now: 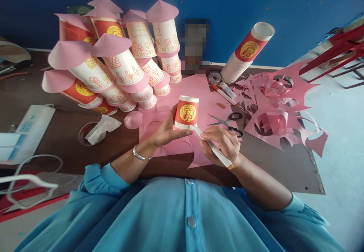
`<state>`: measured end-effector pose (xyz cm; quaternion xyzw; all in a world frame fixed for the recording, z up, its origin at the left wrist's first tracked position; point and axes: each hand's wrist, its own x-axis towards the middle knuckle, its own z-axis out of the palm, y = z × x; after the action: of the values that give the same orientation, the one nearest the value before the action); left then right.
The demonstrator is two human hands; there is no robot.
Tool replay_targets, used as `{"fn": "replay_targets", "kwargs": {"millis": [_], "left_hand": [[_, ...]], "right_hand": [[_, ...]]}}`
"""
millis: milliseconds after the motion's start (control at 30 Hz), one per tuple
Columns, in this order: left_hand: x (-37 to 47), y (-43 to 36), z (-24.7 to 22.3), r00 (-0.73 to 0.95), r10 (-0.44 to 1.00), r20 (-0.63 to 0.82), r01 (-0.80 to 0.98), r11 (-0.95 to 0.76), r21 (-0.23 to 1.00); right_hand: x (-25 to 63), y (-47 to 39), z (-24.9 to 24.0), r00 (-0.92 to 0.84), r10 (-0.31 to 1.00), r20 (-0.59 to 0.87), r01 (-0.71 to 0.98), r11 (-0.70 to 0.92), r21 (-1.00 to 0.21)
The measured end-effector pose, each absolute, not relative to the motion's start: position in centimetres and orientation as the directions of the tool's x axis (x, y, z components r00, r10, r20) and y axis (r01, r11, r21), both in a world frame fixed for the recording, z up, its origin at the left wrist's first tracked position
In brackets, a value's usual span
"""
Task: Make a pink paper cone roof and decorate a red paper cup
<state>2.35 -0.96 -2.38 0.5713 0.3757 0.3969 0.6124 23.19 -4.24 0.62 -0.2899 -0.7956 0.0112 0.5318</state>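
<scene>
My left hand (167,130) grips a paper cup (187,111) with a red band and a gold emblem, its thumb along the lower edge. My right hand (223,144) is closed around a slim white pen-like tool (217,153) with an orange end. The tool's pale tip meets or nearly meets the cup's lower edge; its exact kind is unclear. Beneath both hands lies pink paper (167,149) on the brown table. Black-handled scissors (226,122) rest partly spread just beyond my right hand.
Paper-cup towers (113,62) with pink cone roofs crowd the back left. A leaning cup stack (241,57), a tape roll (214,78), a red-and-white marker (223,94) and pink scraps (275,108) lie right. Left are a tissue (104,129) in a bowl and a power strip (30,130).
</scene>
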Motion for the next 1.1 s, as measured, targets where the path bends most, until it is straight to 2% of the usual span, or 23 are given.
{"fn": "replay_targets", "kwargs": {"millis": [167,600,933,1100], "left_hand": [[2.1,-0.9,-3.1,0.414,0.910,0.008,-0.133,0.052,0.990],[1.9,-1.0,-3.6,0.432,0.902,-0.001,-0.138,0.067,0.988],[1.9,-1.2,-3.0,0.403,0.908,-0.111,-0.088,0.159,0.983],[1.8,-1.0,-3.9,0.439,0.898,-0.021,-0.150,0.096,0.984]], "right_hand": [[23.2,-4.2,0.5,-0.251,0.470,0.846,0.450,0.831,-0.328],[23.3,-4.4,0.5,-0.292,0.475,0.830,0.414,0.845,-0.338],[23.3,-4.5,0.2,-0.305,0.485,0.819,0.426,0.839,-0.338],[23.4,-4.5,0.3,-0.316,0.490,0.812,0.422,0.840,-0.343]]}}
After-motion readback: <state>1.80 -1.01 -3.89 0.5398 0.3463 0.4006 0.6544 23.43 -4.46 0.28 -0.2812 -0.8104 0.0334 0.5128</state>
